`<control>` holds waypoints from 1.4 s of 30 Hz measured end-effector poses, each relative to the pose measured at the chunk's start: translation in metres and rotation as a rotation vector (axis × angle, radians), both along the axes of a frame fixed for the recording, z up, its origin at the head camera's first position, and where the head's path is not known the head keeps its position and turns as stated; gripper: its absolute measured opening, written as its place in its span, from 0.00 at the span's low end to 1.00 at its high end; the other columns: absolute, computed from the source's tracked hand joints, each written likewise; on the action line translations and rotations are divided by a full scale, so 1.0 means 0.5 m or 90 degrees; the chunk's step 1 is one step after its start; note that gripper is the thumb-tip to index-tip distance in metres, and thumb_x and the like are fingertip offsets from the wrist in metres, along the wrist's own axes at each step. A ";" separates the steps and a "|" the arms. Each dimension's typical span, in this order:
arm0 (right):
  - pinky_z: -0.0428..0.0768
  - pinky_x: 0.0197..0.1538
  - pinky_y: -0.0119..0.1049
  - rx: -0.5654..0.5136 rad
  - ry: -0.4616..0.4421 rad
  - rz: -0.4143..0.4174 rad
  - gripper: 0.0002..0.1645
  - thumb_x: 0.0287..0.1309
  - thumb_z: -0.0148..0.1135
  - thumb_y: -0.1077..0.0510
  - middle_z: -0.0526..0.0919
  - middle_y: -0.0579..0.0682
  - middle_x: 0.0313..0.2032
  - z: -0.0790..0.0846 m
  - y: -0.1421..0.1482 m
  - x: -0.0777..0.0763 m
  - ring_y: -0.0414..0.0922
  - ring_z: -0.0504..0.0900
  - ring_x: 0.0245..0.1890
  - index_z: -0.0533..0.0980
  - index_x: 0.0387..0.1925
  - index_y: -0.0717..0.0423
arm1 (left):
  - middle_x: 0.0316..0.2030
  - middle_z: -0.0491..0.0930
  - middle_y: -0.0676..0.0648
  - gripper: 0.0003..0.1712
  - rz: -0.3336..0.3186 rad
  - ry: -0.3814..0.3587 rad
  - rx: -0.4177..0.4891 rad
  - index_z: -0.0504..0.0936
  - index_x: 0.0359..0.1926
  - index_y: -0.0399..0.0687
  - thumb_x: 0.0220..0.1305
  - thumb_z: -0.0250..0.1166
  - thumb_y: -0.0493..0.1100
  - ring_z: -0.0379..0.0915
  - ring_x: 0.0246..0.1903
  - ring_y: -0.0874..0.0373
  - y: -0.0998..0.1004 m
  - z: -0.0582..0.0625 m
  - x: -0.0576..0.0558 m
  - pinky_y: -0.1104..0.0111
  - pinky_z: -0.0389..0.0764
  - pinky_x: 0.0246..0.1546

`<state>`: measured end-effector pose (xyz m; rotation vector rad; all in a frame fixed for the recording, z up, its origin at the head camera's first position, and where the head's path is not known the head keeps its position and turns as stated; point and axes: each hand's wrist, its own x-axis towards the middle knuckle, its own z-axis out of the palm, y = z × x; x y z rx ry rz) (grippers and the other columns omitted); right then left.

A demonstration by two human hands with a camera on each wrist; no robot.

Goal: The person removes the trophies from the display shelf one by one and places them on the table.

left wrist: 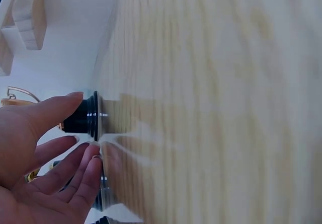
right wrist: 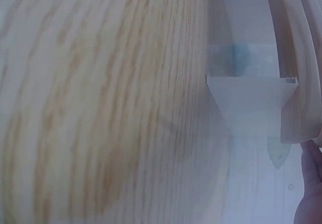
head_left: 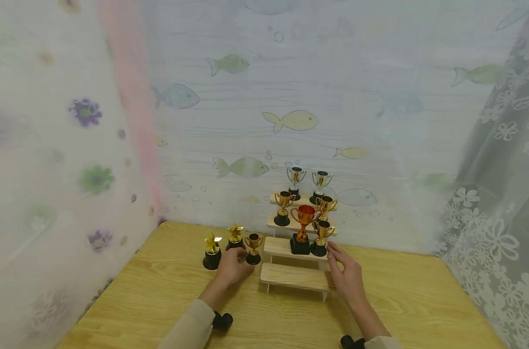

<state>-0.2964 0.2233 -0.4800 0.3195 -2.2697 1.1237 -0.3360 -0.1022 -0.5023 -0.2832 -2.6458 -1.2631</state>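
My left hand (head_left: 234, 266) is at a small bronze-coloured trophy cup (head_left: 253, 245) on the table; in the left wrist view its thumb and fingers lie on either side of the black base (left wrist: 80, 119). Close to that hand stand two gold star trophies (head_left: 212, 249) on black bases. My right hand (head_left: 346, 276) reaches the right end of a stepped wooden stand (head_left: 297, 277), its fingertips beside a gold trophy cup (head_left: 322, 235). An orange-red trophy cup (head_left: 305, 218) shares that step. Only part of the right hand shows at the right wrist view's edge.
Higher on the stand are two gold cups (head_left: 284, 201) and, on top, two silver cups (head_left: 295, 177). The wood-grain table (head_left: 168, 291) meets a fish-print curtain (head_left: 229, 116) behind it. At right hangs a lace flower curtain (head_left: 500, 218).
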 end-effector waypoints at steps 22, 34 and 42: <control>0.74 0.60 0.59 -0.003 0.009 0.005 0.17 0.74 0.57 0.62 0.80 0.61 0.62 0.002 0.000 0.004 0.60 0.78 0.63 0.81 0.57 0.68 | 0.50 0.82 0.33 0.23 -0.070 0.004 0.072 0.83 0.53 0.31 0.59 0.76 0.38 0.81 0.37 0.51 -0.006 0.043 0.059 0.62 0.82 0.34; 0.76 0.59 0.60 -0.006 0.021 0.010 0.17 0.74 0.57 0.63 0.81 0.61 0.61 -0.002 0.001 -0.002 0.61 0.78 0.62 0.81 0.57 0.68 | 0.49 0.83 0.37 0.19 -0.081 0.050 0.084 0.84 0.53 0.39 0.62 0.74 0.38 0.80 0.42 0.44 0.029 0.082 0.069 0.60 0.81 0.38; 0.75 0.59 0.61 -0.004 0.011 0.009 0.18 0.74 0.57 0.63 0.80 0.62 0.62 -0.002 0.002 0.001 0.62 0.77 0.63 0.80 0.57 0.69 | 0.48 0.84 0.42 0.21 -0.073 0.073 0.074 0.84 0.54 0.40 0.61 0.75 0.40 0.81 0.42 0.46 0.045 0.091 0.071 0.59 0.82 0.40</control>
